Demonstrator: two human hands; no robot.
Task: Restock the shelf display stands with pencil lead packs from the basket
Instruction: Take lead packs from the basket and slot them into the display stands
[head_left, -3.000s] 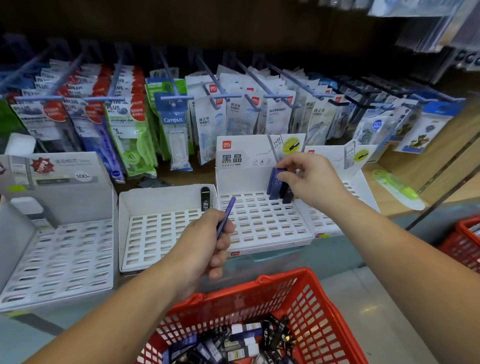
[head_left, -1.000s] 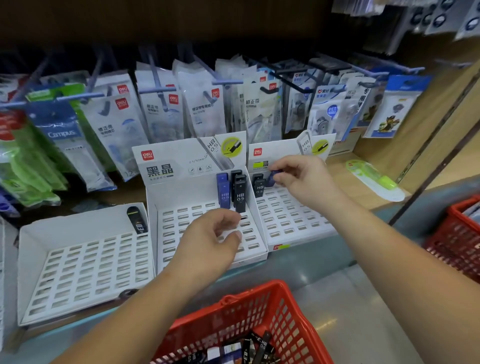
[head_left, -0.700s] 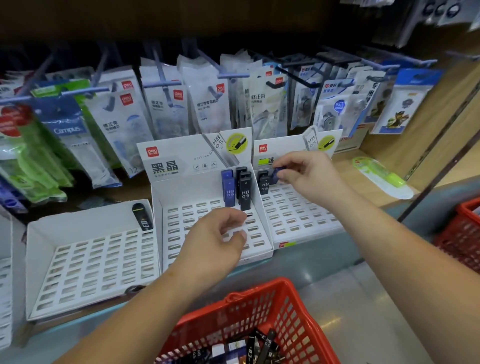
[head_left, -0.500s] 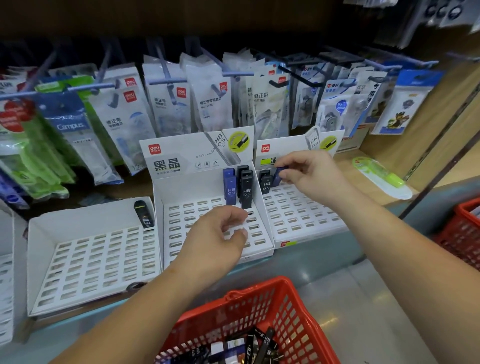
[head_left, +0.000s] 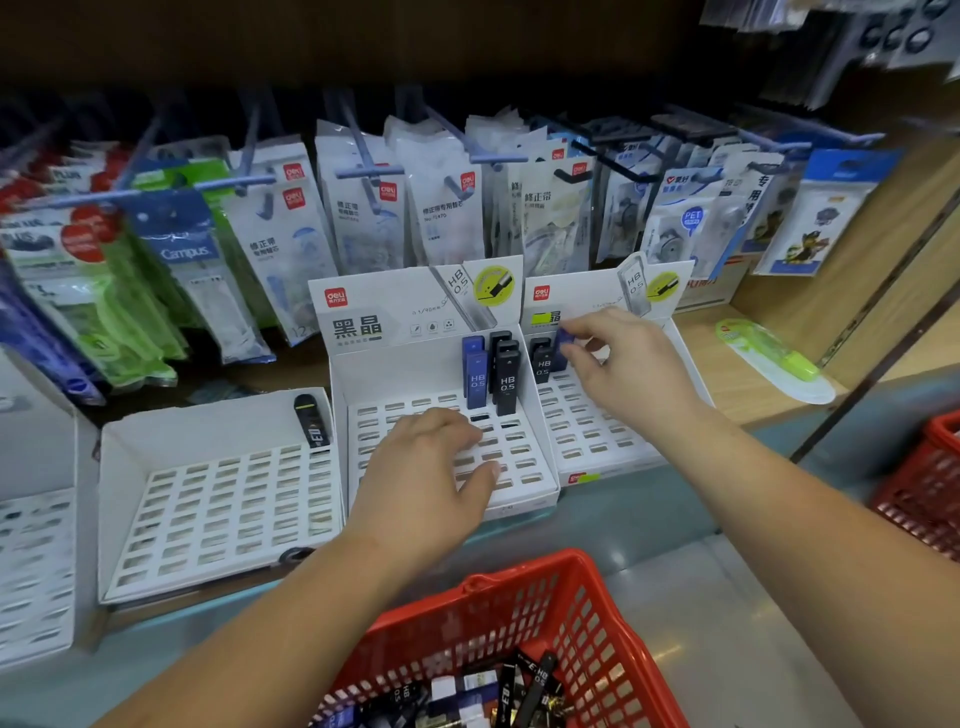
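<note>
Head view — right fingers (head_left: 584, 326) round blue pack (head_left: 560, 361)

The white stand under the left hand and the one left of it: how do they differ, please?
The middle white cardboard stand has a printed header card; the left white cardboard stand shows none. The middle holds several blue and black lead packs; the left holds one black pack. Both have slotted floors, mostly unfilled.
</note>
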